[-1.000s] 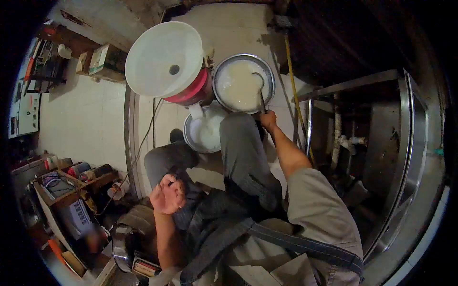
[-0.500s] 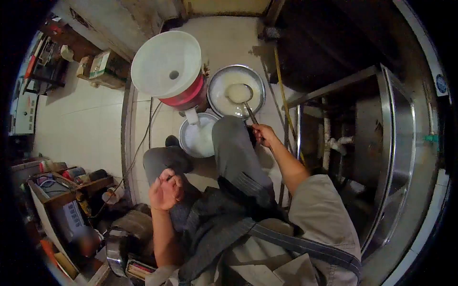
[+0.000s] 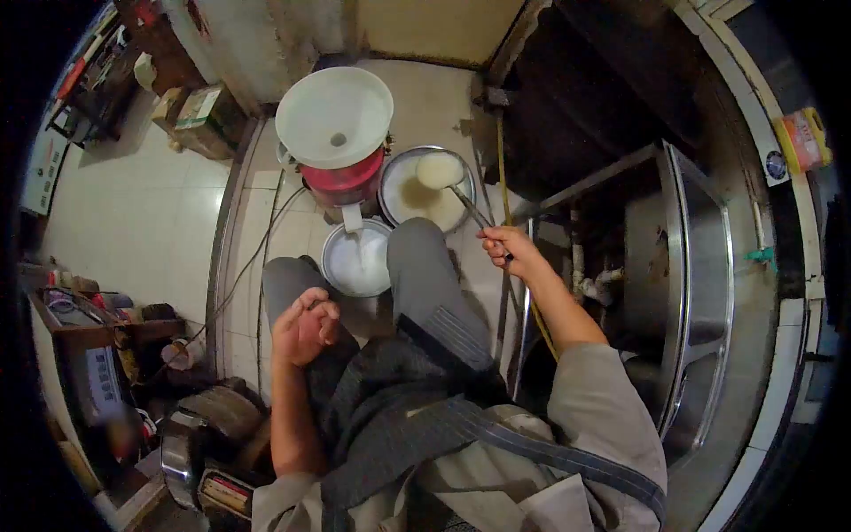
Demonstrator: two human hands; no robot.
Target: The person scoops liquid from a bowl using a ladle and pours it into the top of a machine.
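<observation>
My right hand [image 3: 510,251] is closed round the long handle of a metal ladle [image 3: 476,213]. The ladle's bowl is filled with pale, whitish stuff and is held above a round metal basin [image 3: 470,197] of cloudy pale liquid. My left hand [image 3: 304,330] rests over my left thigh, palm up, fingers loosely curled and apart, nothing visible in it. Left of the basin stands a grinder-like machine with a wide white hopper [image 3: 310,115] and a red body [image 3: 344,180]. Its white spout [image 3: 352,215] hangs over a metal pot [image 3: 327,266] holding white foamy liquid.
A metal-framed stand [image 3: 678,293] with pipes inside is close on my right. A yellow hose [image 3: 502,168] runs along the floor beside it. At left lie a dark cable [image 3: 257,257], a cluttered wooden box [image 3: 84,341] and cardboard boxes [image 3: 206,120].
My right hand has raised the ladle, its bowl now full and lifted out of the liquid in the basin. The view has shifted a little; my left hand stays over my thigh.
</observation>
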